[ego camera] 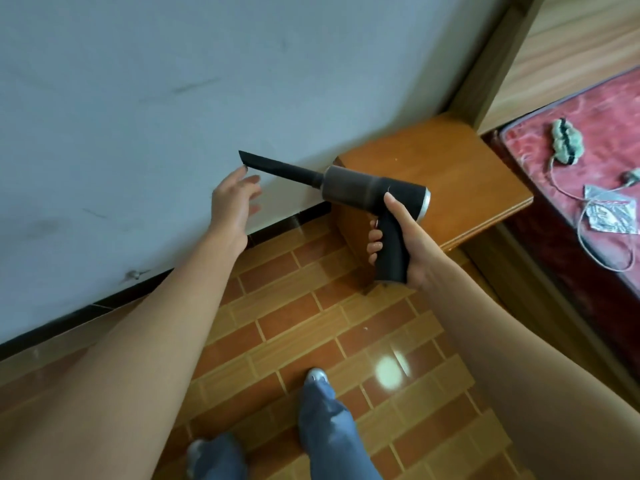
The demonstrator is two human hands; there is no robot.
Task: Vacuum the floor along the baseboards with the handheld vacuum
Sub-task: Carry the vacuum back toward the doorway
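Glossy brick-patterned floor [311, 323] meets a black baseboard [104, 306], partly hidden behind the left forearm [156, 323] and a wooden nightstand [450, 174]. The right hand [398, 244] curls round the black pistol handle of the handheld vacuum [374, 188], held up before the pale wall [138, 81]. The left hand [232, 202], fingers loosely spread, hovers by its slanted nozzle [270, 168]; contact unclear.

Fingertips of the left grip [232, 202] are smeared by blur at mid-frame. The left forearm [138, 334] hides a stretch of baseboard [291, 221]. The right grip [403, 244] covers part of the vacuum [374, 187] handle. The bed [588, 140] runs off the right edge; its small items are unidentifiable.
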